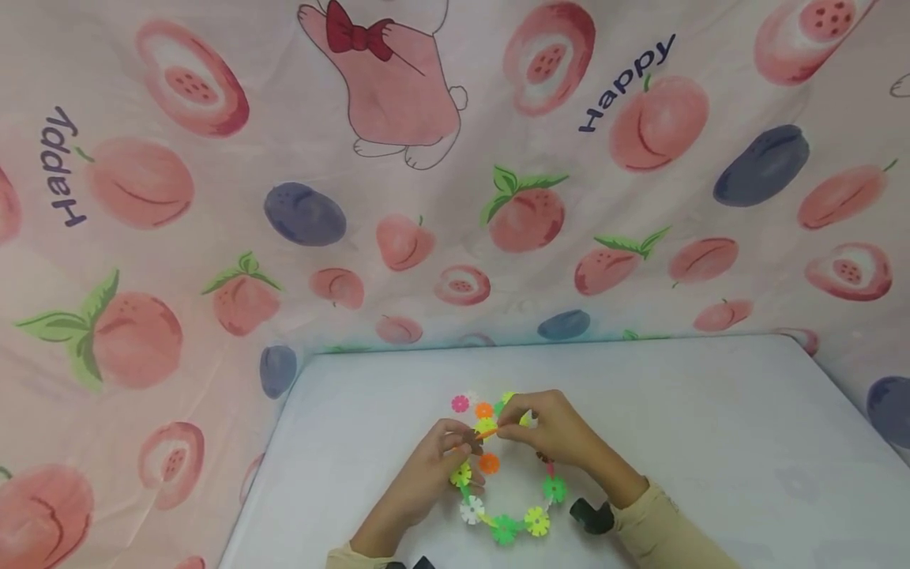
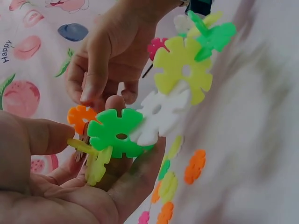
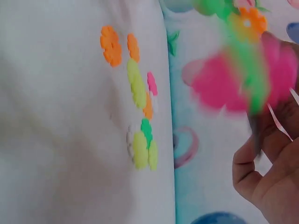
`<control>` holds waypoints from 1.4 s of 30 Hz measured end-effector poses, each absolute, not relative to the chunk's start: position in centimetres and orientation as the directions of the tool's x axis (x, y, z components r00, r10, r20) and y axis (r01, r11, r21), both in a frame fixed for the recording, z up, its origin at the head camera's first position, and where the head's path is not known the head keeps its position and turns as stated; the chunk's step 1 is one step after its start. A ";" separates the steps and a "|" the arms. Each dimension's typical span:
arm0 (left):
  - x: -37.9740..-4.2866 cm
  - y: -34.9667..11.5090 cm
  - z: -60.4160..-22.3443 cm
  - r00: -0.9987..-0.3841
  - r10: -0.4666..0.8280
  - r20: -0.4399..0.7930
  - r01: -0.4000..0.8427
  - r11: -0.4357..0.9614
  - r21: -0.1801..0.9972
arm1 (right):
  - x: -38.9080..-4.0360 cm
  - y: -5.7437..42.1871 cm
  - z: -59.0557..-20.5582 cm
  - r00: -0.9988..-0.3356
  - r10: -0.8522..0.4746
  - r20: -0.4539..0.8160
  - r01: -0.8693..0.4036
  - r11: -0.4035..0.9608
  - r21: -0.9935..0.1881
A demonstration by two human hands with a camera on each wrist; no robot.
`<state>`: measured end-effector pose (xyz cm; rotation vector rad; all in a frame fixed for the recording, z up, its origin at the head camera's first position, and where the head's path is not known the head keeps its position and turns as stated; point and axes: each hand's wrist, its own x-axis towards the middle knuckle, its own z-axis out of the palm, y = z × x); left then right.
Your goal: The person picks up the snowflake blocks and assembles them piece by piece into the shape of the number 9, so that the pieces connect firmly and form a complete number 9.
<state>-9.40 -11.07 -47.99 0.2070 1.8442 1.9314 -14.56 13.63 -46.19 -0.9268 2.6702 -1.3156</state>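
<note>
- The left hand (image 1: 437,462) has its thumb and fingers curled in, gripping the left end of a chain of flower-shaped plastic pieces, close to a brown piece (image 1: 474,442).
- The right hand (image 1: 550,427) pinches an orange piece (image 1: 486,434) between thumb and forefinger, its fingers bent; that piece is seen edge-on and meets the brown one between the two hands.
- The chain (image 1: 505,529) hangs in a loop on the near side of the hands, running from the left hand through yellow, green and white pieces, then yellow and green ones, and up to the right hand.
- In the left wrist view, a yellow piece (image 2: 99,165) sits by the left thumb, slotted beside a green piece (image 2: 114,133), with a white piece (image 2: 161,116) joined after it.
- The right wrist view is blurred near the palm; the large pink piece (image 3: 243,84) there is probably part of the chain's right end.
- Loose pieces lie beyond the hands on the white table (image 1: 675,442), among them a pink disc (image 1: 460,404) at the far left of the group.
- A loose orange disc (image 1: 489,463) shows between the hands, inside the loop.
- Fabric printed with peaches (image 1: 405,87) rises behind the table's far edge.
</note>
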 end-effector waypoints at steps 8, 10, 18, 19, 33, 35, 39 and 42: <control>-9.6 -12.3 -47.9 -0.895 0.372 -0.247 -0.236 0.076 0.969 | -15.7 15.2 -47.3 -0.875 -0.464 0.139 -0.377 0.472 -0.797; -9.7 -12.4 -47.8 -0.895 0.369 -0.251 -0.237 0.083 0.968 | -16.0 15.2 -47.7 -0.879 -0.461 0.123 -0.357 0.465 -0.810; -9.8 -12.9 -47.4 -0.899 0.354 -0.259 -0.249 0.075 0.966 | -16.8 13.6 -50.6 -0.838 -0.545 -0.034 -0.264 0.460 -0.848; -9.8 -12.9 -47.4 -0.897 0.358 -0.259 -0.250 0.070 0.966 | -16.8 13.4 -50.8 -0.820 -0.572 -0.036 -0.280 0.455 -0.845; -9.9 -12.7 -47.0 -0.880 0.424 -0.215 -0.231 0.012 0.973 | -15.6 10.8 -50.0 -0.742 -0.665 -0.087 -0.431 0.572 -0.698; -10.0 -12.7 -47.0 -0.876 0.435 -0.210 -0.228 0.010 0.974 | -15.5 10.6 -49.7 -0.751 -0.651 -0.109 -0.422 0.601 -0.679; -10.0 -12.7 -47.0 -0.867 0.452 -0.211 -0.234 0.006 0.972 | -15.4 10.7 -49.4 -0.760 -0.637 -0.127 -0.384 0.598 -0.703; -10.0 -12.7 -47.0 -0.863 0.457 -0.216 -0.241 0.003 0.970 | -15.5 11.1 -49.8 -0.759 -0.642 -0.107 -0.378 0.569 -0.731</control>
